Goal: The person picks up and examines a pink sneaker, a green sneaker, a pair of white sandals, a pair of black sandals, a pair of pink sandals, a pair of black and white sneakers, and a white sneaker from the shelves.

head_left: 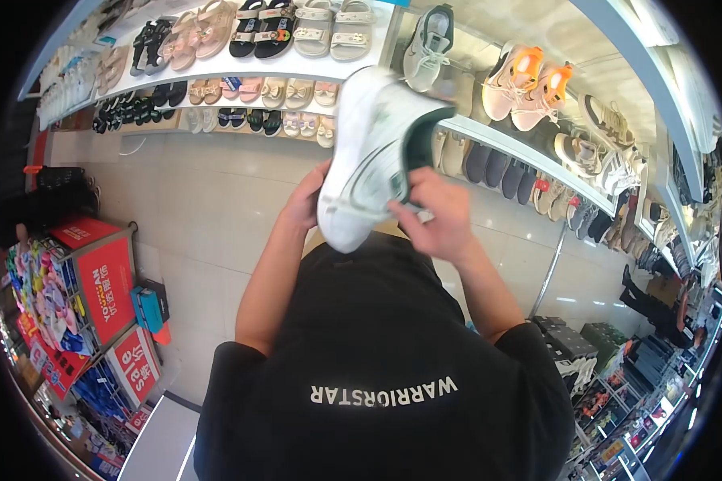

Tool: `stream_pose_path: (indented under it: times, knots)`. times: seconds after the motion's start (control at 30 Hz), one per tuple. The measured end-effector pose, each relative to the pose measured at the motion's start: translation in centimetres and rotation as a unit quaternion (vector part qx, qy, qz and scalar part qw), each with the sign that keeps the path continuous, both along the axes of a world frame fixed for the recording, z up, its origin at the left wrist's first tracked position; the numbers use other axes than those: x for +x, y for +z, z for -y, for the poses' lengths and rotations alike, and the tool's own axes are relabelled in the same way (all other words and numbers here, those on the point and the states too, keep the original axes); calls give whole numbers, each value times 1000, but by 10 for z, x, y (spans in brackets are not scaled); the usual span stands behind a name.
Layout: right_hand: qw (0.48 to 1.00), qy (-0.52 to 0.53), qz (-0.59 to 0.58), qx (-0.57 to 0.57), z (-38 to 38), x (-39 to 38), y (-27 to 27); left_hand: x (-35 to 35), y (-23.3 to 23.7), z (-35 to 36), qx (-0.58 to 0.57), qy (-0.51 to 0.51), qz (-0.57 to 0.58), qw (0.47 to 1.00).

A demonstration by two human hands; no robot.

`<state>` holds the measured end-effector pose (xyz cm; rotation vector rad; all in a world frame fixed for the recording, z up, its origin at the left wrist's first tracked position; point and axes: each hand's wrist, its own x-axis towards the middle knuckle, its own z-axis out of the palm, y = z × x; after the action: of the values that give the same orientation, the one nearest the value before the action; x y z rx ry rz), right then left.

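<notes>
A white sneaker (361,168) with dark green lines and a dark lining is held up in front of my black shirt, tilted, with its toe pointing down toward me. My left hand (306,200) grips it from the left along the sole edge; most of those fingers are hidden behind the shoe. On the other side, my right hand (437,212) is closed on the sneaker near its opening, thumb and fingers at the collar and tongue area. The sneaker and my right hand are slightly blurred.
Ahead stands a white shelf (208,76) with rows of sandals. To the right, another shelf (529,164) carries sneakers, including a pink-and-orange pair (525,84). Red sign boards (104,280) and a sock rack are at left. A person in dark clothes (662,309) is far right.
</notes>
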<state>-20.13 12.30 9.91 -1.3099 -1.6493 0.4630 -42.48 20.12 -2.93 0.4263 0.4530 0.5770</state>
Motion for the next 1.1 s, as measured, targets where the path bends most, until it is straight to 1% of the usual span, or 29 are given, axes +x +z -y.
stream_pose_path:
  times: [0.07,0.13,0.2,0.27,0.3,0.33,0.4,0.43,0.47,0.5,0.6,0.7,0.77,0.8,0.83,0.87,0.9,0.93,1.0,1.03,1.1]
  knots:
    - [994,101,33,8,5,-28,1,-24,1,0,-2,1,-3,1000]
    - [991,126,34,4,3,-52,7,-42,17,2,19,56,-6,998]
    - [987,160,36,3,-2,-70,12,-65,14,4,12,87,16,996]
    - [977,214,13,0,-7,-88,16,-88,13,11,54,176,45,982]
    - [974,228,11,1,-9,-97,20,-97,17,12,143,211,-24,967]
    - [968,250,-1,11,-11,-107,24,-107,16,13,144,224,-28,964]
    - [959,284,-14,23,-12,-125,30,-128,11,10,163,261,51,950]
    - [949,314,-20,32,-12,-134,32,-139,1,9,86,306,11,948]
    - [938,343,-27,40,-11,-141,34,-150,-7,12,79,336,-5,938]
    - [934,353,-29,40,-10,-149,35,-155,0,15,83,363,-15,928]
    - [919,389,-47,34,-5,-168,40,-164,22,27,132,403,-21,905]
    - [915,400,-50,30,-6,-175,45,-169,35,31,169,402,-4,900]
    - [920,391,-32,-11,-6,-173,48,-170,40,30,191,380,17,905]
    - [921,389,-29,-10,-6,-173,55,-170,40,28,203,362,31,909]
    - [927,365,-22,-83,-6,-172,66,-170,39,26,199,338,61,918]
    - [929,336,-15,-156,-6,-170,72,-170,37,24,183,313,97,927]
    - [922,345,5,-176,-8,-164,70,-173,32,21,131,271,161,940]
    - [925,337,5,-177,-9,-163,73,-171,28,22,130,264,163,942]
    - [922,320,25,-218,-13,-164,82,-165,28,24,60,244,154,956]
    - [925,312,25,-218,-13,-164,81,-163,31,23,59,236,156,958]
    - [925,305,70,-217,-12,-162,78,-159,42,18,66,211,136,966]
